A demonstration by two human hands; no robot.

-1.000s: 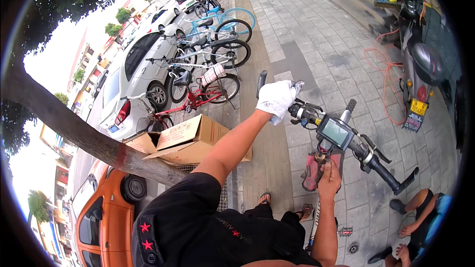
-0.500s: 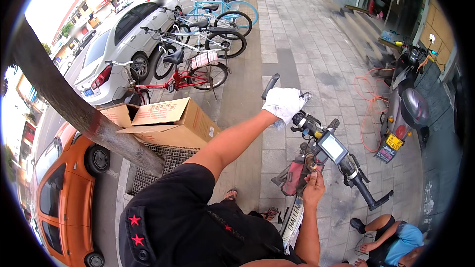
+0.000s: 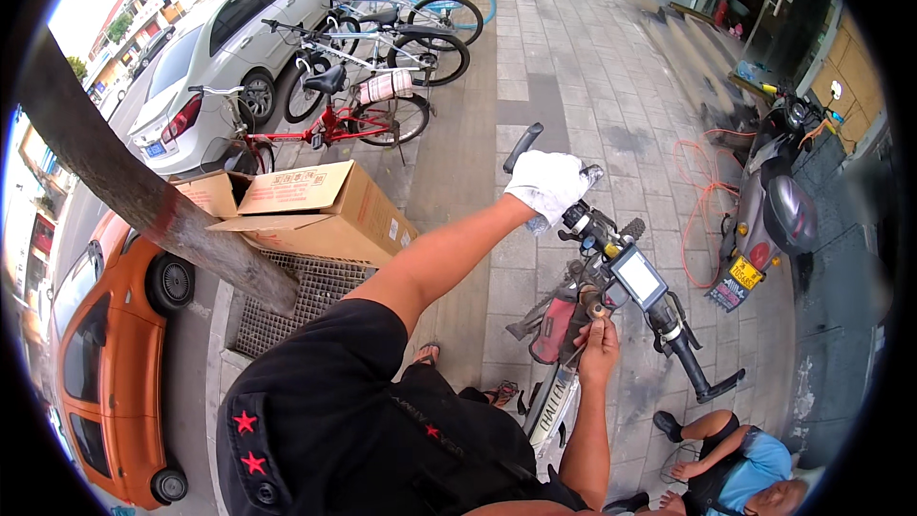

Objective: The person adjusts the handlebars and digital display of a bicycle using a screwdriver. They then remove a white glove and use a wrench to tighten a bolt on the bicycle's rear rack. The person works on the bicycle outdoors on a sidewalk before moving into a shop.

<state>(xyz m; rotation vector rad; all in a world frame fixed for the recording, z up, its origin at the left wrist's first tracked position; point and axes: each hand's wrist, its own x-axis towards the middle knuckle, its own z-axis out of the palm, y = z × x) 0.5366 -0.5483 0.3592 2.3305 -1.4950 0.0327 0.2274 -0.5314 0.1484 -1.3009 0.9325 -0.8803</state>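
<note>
One bicycle point(image 3: 594, 279), probably heavy and stiff, is held right of centre in the picture. Its handlebar point(image 3: 658, 313), best taken by the black grips point(image 3: 688, 359), is clasped by the white-gloved left hand point(image 3: 547, 184); a small round fitting point(image 3: 598, 310) is pinched by the bare right hand point(image 3: 600, 349). Dark lettering is carried by the pale tube point(image 3: 555, 409), red print by a cardboard box point(image 3: 315, 203) at centre left.

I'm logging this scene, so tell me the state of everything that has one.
Left hand: covered in white, closed on the handlebar
Right hand: bare, touching a round brownish part
Screen: face pale; on or off unclear
Cardboard box: flaps open
Red bicycle: parked
Scooter: parked
Orange cord: loosely looped
</note>
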